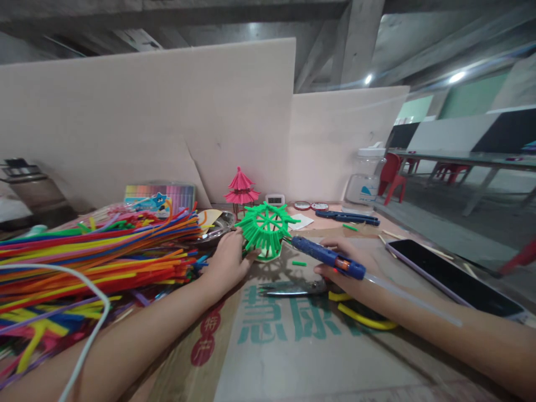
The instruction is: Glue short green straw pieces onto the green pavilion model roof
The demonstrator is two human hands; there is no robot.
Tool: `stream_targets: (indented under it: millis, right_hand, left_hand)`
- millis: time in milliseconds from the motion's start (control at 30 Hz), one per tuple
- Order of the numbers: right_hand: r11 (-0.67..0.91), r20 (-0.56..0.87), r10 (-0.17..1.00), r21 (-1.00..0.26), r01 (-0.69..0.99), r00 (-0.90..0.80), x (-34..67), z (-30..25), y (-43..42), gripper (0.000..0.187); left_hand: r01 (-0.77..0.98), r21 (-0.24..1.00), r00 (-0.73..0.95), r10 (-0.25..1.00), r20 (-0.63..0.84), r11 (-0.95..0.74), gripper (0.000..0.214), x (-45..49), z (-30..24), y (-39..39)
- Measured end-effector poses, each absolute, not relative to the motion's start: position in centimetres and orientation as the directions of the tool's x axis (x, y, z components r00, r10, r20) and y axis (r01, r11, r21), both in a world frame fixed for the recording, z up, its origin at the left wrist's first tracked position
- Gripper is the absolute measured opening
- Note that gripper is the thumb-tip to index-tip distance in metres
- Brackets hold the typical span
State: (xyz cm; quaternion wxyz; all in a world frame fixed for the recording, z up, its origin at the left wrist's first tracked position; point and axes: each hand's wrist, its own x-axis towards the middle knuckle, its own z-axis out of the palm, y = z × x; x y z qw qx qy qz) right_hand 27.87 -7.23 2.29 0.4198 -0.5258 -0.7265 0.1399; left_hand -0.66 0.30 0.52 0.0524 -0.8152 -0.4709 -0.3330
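A green pipe-cleaner model point(263, 237), shaped like a round ribbed roof with open spokes on top, stands at the middle of the table. My left hand point(228, 259) reaches in from its left, with thumb and fingers closed on its lower edge. In my right hand point(355, 271) is a blue hot glue gun point(316, 251), with a clear glue stick point(414, 300) sticking out of its back end. The gun's nozzle points left and is close to the model's right side; whether they touch is unclear. Below lie cutting pliers point(293, 287) with yellow handles point(364, 319).
Bundles of coloured pipe cleaners point(96, 251) cover the left, crossed by a white cable point(98, 296). A pink pagoda model point(240, 187) and small digital clock point(275, 199) stand behind. A phone point(452, 276), blue tool point(347, 218) and clear water bottle point(362, 184) are on the right.
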Motion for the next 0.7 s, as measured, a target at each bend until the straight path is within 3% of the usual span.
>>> stream_targets:
  millis: [533,700]
  right_hand:
    - [0.417,0.448,0.887,-0.667,0.617,-0.116,27.87,2.48,-7.38,0.023]
    - [0.478,0.481,0.858,-0.622,0.62,-0.179,27.95,2.49,-7.49,0.018]
  left_hand:
    - [0.832,0.203,0.348,0.77,0.534,-0.517,0.022,-0.55,0.62,0.29]
    - [0.827,0.177,0.366,0.749,0.553,-0.534,0.019,-0.48,0.74,0.21]
